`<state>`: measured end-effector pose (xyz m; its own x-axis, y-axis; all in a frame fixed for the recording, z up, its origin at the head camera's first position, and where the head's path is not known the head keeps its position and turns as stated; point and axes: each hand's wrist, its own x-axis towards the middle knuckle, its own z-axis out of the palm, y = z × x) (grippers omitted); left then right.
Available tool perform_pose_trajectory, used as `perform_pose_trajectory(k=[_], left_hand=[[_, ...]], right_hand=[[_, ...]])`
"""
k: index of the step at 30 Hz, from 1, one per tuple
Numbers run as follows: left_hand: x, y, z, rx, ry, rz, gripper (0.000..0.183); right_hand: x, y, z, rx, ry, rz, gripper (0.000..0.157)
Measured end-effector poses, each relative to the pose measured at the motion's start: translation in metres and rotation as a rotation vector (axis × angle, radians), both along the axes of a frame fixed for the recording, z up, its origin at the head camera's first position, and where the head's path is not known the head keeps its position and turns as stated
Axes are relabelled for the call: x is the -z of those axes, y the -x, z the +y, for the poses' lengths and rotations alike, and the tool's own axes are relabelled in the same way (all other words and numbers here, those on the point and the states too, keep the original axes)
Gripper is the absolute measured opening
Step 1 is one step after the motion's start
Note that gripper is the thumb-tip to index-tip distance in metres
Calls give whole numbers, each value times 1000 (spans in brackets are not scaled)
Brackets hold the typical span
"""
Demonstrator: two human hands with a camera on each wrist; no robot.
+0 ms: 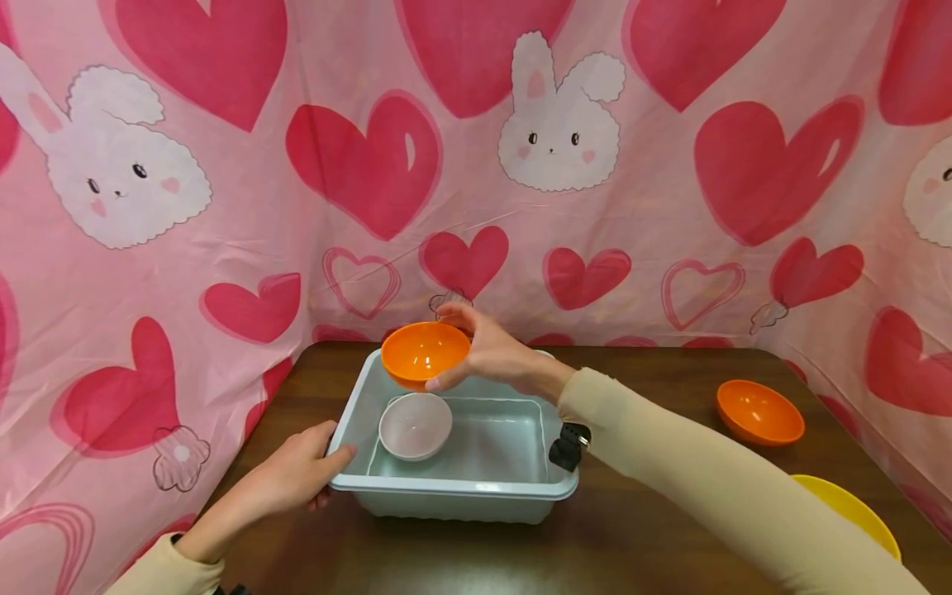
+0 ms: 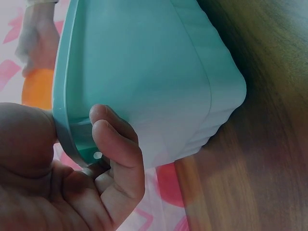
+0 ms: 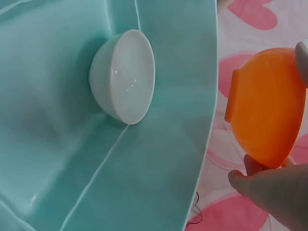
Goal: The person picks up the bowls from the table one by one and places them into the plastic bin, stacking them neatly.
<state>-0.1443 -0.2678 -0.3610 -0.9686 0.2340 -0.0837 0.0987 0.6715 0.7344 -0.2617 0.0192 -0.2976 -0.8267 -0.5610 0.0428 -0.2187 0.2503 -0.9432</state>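
My right hand (image 1: 494,351) grips an orange bowl (image 1: 422,354) by its rim and holds it above the back left part of a pale blue-green basin (image 1: 461,487). Inside the basin, at the left, sits a white bowl (image 1: 415,427); the right wrist view shows this white bowl (image 3: 122,77) tilted against the basin's wall. My left hand (image 1: 301,471) holds the basin's left rim, thumb over the top. In the left wrist view the fingers (image 2: 118,144) curl under the lip of the basin (image 2: 144,72).
A second orange bowl (image 1: 760,413) stands on the brown wooden table (image 1: 647,529) at the right. Nearer the front right is a yellow bowl or dish (image 1: 855,512), partly hidden by the right sleeve (image 1: 692,471). A pink heart-and-rabbit curtain (image 1: 476,198) surrounds the table's back and sides.
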Motion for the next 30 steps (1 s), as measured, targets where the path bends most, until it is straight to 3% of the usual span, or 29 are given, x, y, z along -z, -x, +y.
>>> perform_pose_trajectory(k=[10, 30], left_hand=[[0, 0, 0, 1, -4, -3, 20], [0, 1, 0, 16, -1, -1, 20]], right_hand=[[5, 5, -8, -62, -11, 3, 94], [23, 12, -12, -104, -38, -34, 91]])
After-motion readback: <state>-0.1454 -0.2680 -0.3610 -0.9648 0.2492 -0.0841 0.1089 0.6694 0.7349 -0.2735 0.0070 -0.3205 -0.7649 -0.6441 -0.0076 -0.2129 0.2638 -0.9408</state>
